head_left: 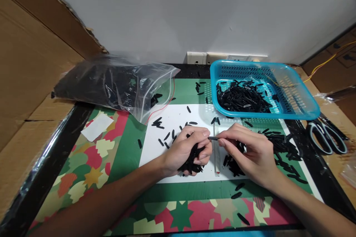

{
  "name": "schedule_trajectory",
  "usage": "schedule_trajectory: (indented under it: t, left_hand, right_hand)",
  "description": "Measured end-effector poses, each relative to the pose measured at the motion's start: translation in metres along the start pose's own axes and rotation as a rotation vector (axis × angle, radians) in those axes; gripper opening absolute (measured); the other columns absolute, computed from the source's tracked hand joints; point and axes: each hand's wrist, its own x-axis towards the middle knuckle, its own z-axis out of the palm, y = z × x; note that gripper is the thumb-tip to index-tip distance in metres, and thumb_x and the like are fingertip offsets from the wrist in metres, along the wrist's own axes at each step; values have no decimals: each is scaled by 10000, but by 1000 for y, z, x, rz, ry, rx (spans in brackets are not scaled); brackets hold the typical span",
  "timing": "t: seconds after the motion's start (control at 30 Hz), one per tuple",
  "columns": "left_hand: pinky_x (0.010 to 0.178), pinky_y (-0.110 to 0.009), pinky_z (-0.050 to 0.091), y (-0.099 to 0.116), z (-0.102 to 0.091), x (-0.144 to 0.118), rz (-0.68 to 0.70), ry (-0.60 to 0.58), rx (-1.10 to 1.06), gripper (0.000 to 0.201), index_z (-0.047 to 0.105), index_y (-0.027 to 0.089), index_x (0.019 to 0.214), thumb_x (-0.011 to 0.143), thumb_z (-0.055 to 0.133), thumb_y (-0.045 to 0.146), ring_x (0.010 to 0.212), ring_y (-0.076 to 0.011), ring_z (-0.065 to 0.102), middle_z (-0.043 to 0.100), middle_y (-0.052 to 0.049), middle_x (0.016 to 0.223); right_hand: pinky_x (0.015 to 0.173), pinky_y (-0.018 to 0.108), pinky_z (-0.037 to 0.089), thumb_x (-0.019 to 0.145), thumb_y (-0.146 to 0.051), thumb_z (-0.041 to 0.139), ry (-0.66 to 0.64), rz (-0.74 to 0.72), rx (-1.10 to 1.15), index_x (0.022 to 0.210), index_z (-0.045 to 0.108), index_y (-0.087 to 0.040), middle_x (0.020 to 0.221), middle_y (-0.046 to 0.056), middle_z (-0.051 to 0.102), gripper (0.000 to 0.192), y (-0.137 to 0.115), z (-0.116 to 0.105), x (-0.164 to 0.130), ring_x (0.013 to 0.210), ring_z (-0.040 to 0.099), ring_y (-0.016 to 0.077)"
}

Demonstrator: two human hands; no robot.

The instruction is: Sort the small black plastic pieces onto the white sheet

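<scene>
At the centre of the frame, the left hand (pixel 187 150) is curling closed around a bunch of small black pieces (pixel 191 163), and its fingertips are pinching one end of a single black piece (pixel 213 138). The right hand (pixel 247 153) is pinching the other end, fingers narrow. Both hands are resting on the white sheet (pixel 178 118) of the worktop. A blue basket (pixel 300 100) of black pieces is sitting at upper right, scissors (pixel 326 139) beside it, and a plastic bag (pixel 116 85) is lying at upper left.
</scene>
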Motion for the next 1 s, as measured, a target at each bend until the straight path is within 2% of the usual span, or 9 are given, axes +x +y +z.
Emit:
schedule_trajectory:
  t: [0.63,0.87,1.0]
  left_hand:
    - [250,-153,318,-2,-1,1,-13,-47,13,347,457,207,738,971,591,427,441,-83,359,494,39,617]
    - [252,-165,298,-6,-3,0,-36,-24,92,395,455,212,723,958,606,490,415,-80,346,463,35,603]
    - [258,-170,292,-6,-3,-1,-39,-30,127,404,465,208,718,974,579,499,408,-75,322,448,37,599]
  right_hand:
    - [695,293,512,970,-116,649,-1,-13,-43,1084,719,-192,865,41,706,154,2,1,-1,767,641,159]
    - [627,297,499,920,-50,666,57,-107,-39,1088,743,-165,786,47,693,218,2,2,-2,677,615,158]
    - [646,322,522,906,-24,659,67,-164,-65,1114,731,-177,832,68,738,268,3,3,-3,693,637,171]
